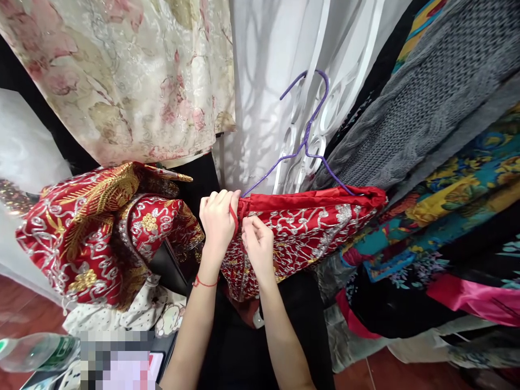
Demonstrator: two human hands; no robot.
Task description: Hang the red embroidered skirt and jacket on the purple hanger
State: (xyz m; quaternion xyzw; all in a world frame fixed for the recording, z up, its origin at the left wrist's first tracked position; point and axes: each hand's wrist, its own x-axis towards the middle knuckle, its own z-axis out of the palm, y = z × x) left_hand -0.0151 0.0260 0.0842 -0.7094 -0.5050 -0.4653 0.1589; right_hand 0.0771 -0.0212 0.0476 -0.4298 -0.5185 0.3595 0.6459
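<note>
A red garment [309, 227] with silver embroidery hangs on a purple hanger [305, 143] in the middle of the view. My left hand [217, 219] is closed around the garment's left end and a thin red loop [234, 216] there, just below the hanger's arm. My right hand [258, 246] sits just below and to the right, its fingers pinched on the same edge of red fabric. A red string bracelet [203, 283] circles my left wrist.
A second red and gold embroidered garment [101, 227] lies heaped at the left. A floral cream fabric [130, 76] hangs above it, a white curtain [268, 81] behind. Grey knit [426, 92] and colourful clothes [459, 206] crowd the right. A plastic bottle [36, 352] lies bottom left.
</note>
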